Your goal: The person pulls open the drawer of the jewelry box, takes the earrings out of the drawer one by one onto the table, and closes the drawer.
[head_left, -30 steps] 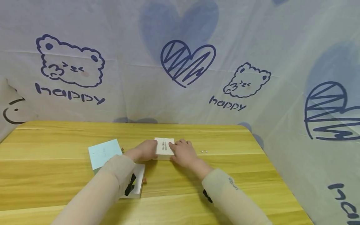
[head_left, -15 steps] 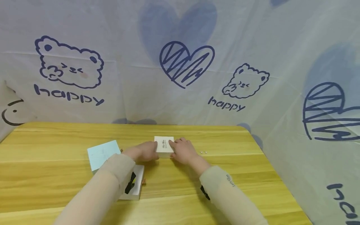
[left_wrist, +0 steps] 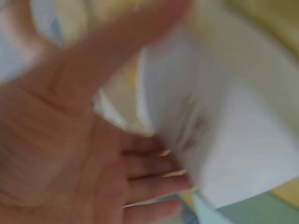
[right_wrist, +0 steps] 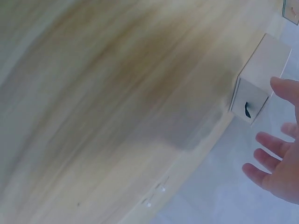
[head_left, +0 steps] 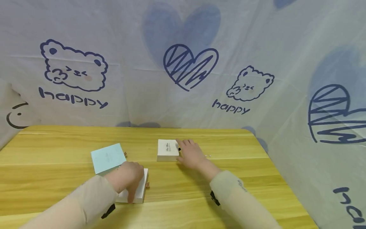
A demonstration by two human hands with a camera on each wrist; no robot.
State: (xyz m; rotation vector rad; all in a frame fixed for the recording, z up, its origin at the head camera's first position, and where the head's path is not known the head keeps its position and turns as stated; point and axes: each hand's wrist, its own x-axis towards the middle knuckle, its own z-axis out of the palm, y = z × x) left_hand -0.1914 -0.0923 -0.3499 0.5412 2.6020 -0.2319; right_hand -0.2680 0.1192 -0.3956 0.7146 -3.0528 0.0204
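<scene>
A small white drawer box (head_left: 167, 149) with dark print on its lid lies at the middle of the table. Its black ribbon tab (right_wrist: 247, 110) shows in the right wrist view. Beside its right edge is my right hand (head_left: 192, 155), fingers spread and the thumb near the box; whether they touch cannot be told. My left hand (head_left: 128, 178) is over a larger white box (head_left: 140, 190), thumb toward its near edge and fingers toward the far edge. In the blurred left wrist view, those fingers (left_wrist: 149, 182) are fairly straight beside the white box (left_wrist: 243, 140); contact is unclear.
A light blue box (head_left: 108, 157) with a brown tab stands just behind the larger white box. Two tiny pearl-like studs (right_wrist: 154, 196) lie right of my right hand. A printed cloth (head_left: 188, 105) hangs behind the wooden table (head_left: 228, 140).
My left hand has let go of the small white box and moved left and nearer, over the larger white box. My right hand has shifted slightly right, uncovering the black tab.
</scene>
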